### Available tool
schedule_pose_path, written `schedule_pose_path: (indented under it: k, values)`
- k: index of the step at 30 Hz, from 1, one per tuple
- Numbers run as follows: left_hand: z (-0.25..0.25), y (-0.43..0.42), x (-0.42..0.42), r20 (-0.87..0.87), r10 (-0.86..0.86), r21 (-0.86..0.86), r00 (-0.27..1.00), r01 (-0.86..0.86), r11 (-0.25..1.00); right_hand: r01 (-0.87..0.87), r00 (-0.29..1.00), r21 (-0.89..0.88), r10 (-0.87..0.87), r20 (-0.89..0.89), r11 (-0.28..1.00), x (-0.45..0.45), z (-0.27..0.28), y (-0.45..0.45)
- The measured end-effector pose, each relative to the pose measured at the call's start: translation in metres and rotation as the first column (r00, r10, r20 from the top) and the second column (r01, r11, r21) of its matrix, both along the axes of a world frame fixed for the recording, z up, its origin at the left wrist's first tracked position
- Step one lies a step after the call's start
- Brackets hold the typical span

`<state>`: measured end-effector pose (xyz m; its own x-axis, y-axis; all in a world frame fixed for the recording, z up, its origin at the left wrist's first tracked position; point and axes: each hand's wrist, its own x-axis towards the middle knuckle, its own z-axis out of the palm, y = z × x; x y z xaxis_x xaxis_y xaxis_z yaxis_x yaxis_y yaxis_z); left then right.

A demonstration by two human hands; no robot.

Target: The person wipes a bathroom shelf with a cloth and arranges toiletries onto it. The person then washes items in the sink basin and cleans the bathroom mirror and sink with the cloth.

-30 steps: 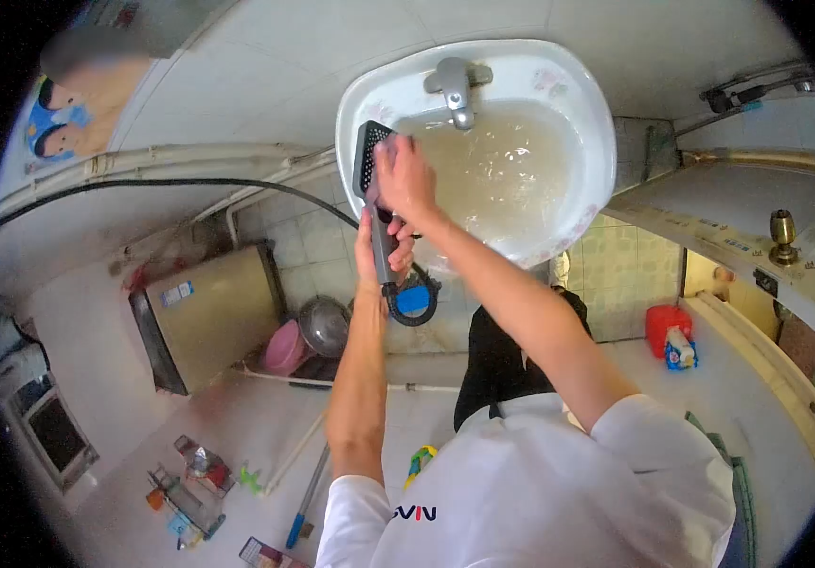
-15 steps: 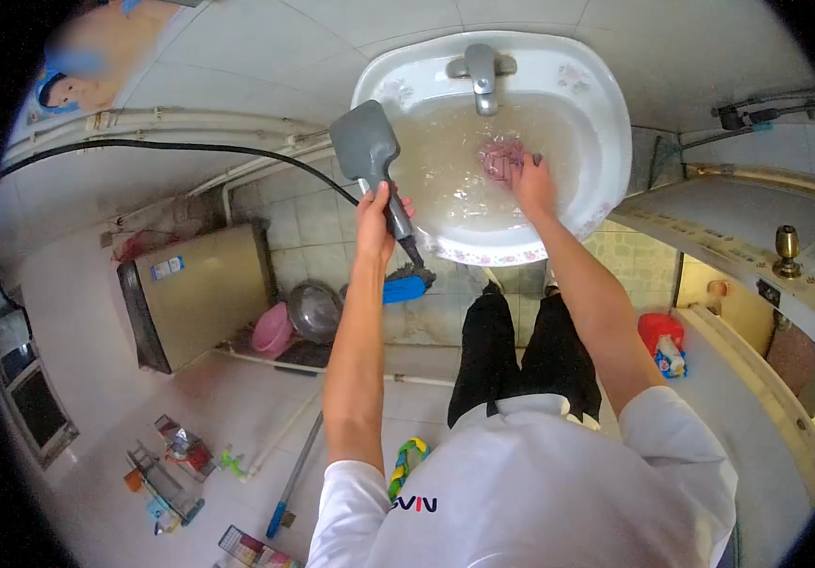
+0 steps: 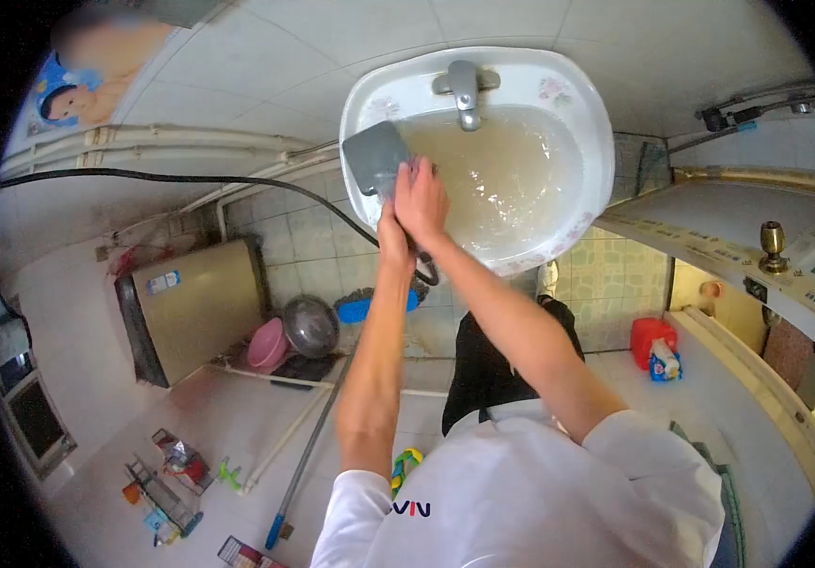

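My left hand (image 3: 393, 237) is closed around the handle of a grey, square-faced shower head (image 3: 374, 156) over the left rim of the washbasin (image 3: 599, 161). My right hand (image 3: 422, 204) presses against the shower head's neck, its fingers curled together just above my left hand. Whatever lies under those fingers is hidden, and the pink cloth seen earlier does not show. Cloudy water (image 3: 511, 180) fills the basin. A black hose (image 3: 237, 180) runs from the left wall toward the handle.
The faucet (image 3: 465, 90) rises at the basin's back. A blue mop head (image 3: 355, 310), a metal bowl (image 3: 311, 327) and a pink basin (image 3: 267, 343) are at lower left. To the right are a shelf with a brass knob (image 3: 773, 248) and a red container (image 3: 652, 341).
My right hand has left the water and moved left onto the shower head's neck. The pink cloth is out of sight. The shower head sits slightly lower in view and is more tilted.
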<state>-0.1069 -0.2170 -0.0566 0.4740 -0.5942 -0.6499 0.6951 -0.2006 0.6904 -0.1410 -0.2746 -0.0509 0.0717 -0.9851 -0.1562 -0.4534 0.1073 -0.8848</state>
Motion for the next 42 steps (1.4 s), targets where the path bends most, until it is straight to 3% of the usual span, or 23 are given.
schedule_pose_path:
  k: [1, 3, 5, 6, 7, 8, 13, 15, 17, 18, 19, 21, 23, 24, 28, 30, 31, 33, 34, 36, 37, 39, 42]
  values:
    - [0.004, -0.003, 0.004, 0.003, -0.001, 0.000, 1.000, 0.001, 1.000, -0.039, 0.999, 0.122, 0.038, 0.009, 0.992, 0.003, -0.003, -0.009]
    - [0.012, -0.010, 0.015, -0.024, 0.042, 0.030, 0.999, -0.042, 0.999, -0.067, 0.998, 0.020, 0.066, 0.016, 0.998, 0.001, 0.003, -0.004]
    - [0.017, -0.015, 0.029, -0.087, 0.060, -0.044, 0.994, -0.064, 0.997, -0.342, 0.933, -0.068, 0.330, -0.145, 0.937, -0.016, 0.027, 0.014]
    - [0.026, -0.015, 0.037, -0.113, 0.037, 0.026, 0.993, -0.034, 0.999, -0.408, 0.908, -0.087, 0.395, -0.139, 0.909, -0.024, 0.029, 0.025]
    - [0.036, -0.018, 0.038, -0.142, 0.010, 0.090, 0.990, 0.003, 0.996, -0.412, 0.906, -0.089, 0.398, -0.143, 0.907, -0.022, 0.030, 0.024]
    - [0.045, -0.016, 0.029, -0.042, -0.070, 0.083, 0.997, 0.073, 0.994, -0.380, 0.915, -0.116, 0.354, -0.194, 0.918, -0.019, 0.031, 0.024]
    - [0.037, -0.009, 0.010, 0.134, -0.050, 0.024, 0.990, 0.047, 0.999, -0.276, 0.944, -0.262, 0.211, -0.253, 0.925, 0.011, 0.027, -0.015]
    - [0.019, 0.007, 0.021, 0.209, -0.416, 0.326, 0.885, 0.338, 0.883, -0.245, 0.946, -0.216, 0.184, -0.266, 0.945, 0.018, 0.016, -0.033]
    - [0.030, 0.016, 0.016, 0.214, -0.420, 0.364, 0.882, 0.327, 0.872, -0.166, 0.966, -0.141, 0.132, -0.222, 0.976, 0.015, -0.004, -0.044]
    - [0.035, 0.022, 0.016, 0.295, -0.491, 0.450, 0.820, 0.334, 0.828, -0.163, 0.973, -0.098, 0.144, -0.178, 0.982, 0.006, -0.011, -0.047]
    - [0.043, 0.026, 0.018, 0.366, -0.559, 0.533, 0.744, 0.325, 0.781, -0.166, 0.974, -0.105, 0.146, -0.176, 0.980, -0.006, -0.016, -0.050]
    - [0.055, 0.038, 0.032, 0.358, -0.588, 0.548, 0.725, 0.346, 0.761, -0.246, 0.952, 0.012, 0.244, -0.183, 0.969, -0.038, -0.027, -0.047]
    - [0.054, 0.051, 0.050, 0.537, -0.658, 0.593, 0.528, 0.319, 0.740, -0.228, 0.971, -0.098, 0.219, -0.096, 0.969, -0.072, -0.042, -0.043]
    - [0.051, 0.054, 0.063, 0.540, -0.712, 0.647, 0.449, 0.320, 0.692, -0.229, 0.972, -0.100, 0.221, -0.086, 0.968, -0.091, -0.052, -0.044]
    - [0.052, 0.073, 0.095, 0.687, -0.536, 0.525, 0.490, 0.175, 0.833, -0.140, 0.981, 0.033, 0.143, -0.132, 0.990, -0.148, -0.074, -0.052]
    - [0.046, 0.078, 0.114, 0.739, -0.414, 0.431, 0.531, 0.099, 0.897, -0.290, 0.829, -0.081, 0.208, -0.519, 0.954, -0.164, -0.080, -0.051]
    - [0.049, 0.079, 0.118, 0.735, -0.414, 0.435, 0.537, 0.095, 0.896, -0.297, 0.825, -0.076, 0.216, -0.522, 0.952, -0.170, -0.084, -0.048]
    - [0.057, 0.075, 0.130, 0.780, -0.561, 0.575, 0.276, 0.038, 0.817, -0.570, 0.600, -0.098, 0.331, -0.729, 0.816, -0.176, -0.094, -0.048]
    - [0.066, 0.069, 0.128, 0.748, -0.594, 0.619, 0.295, 0.014, 0.786, -0.573, 0.596, -0.095, 0.334, -0.730, 0.814, -0.178, -0.100, -0.050]
    - [0.063, 0.065, 0.133, 0.804, -0.547, 0.557, 0.233, 0.029, 0.830, -0.267, 0.785, -0.028, 0.201, -0.586, 0.963, -0.181, -0.104, -0.063]
    - [0.062, 0.061, 0.132, 0.852, -0.495, 0.496, 0.170, 0.044, 0.867, -0.260, 0.779, -0.033, 0.190, -0.598, 0.965, -0.186, -0.099, -0.070]
    - [0.062, 0.055, 0.131, 0.834, -0.523, 0.525, 0.175, 0.042, 0.850, -0.162, 0.936, -0.110, 0.118, -0.332, 0.981, -0.195, -0.082, -0.087]
    - [0.060, 0.043, 0.129, 0.903, -0.422, 0.421, 0.079, 0.031, 0.906, -0.109, 0.972, -0.276, 0.044, -0.231, 0.955, -0.197, -0.017, -0.128]
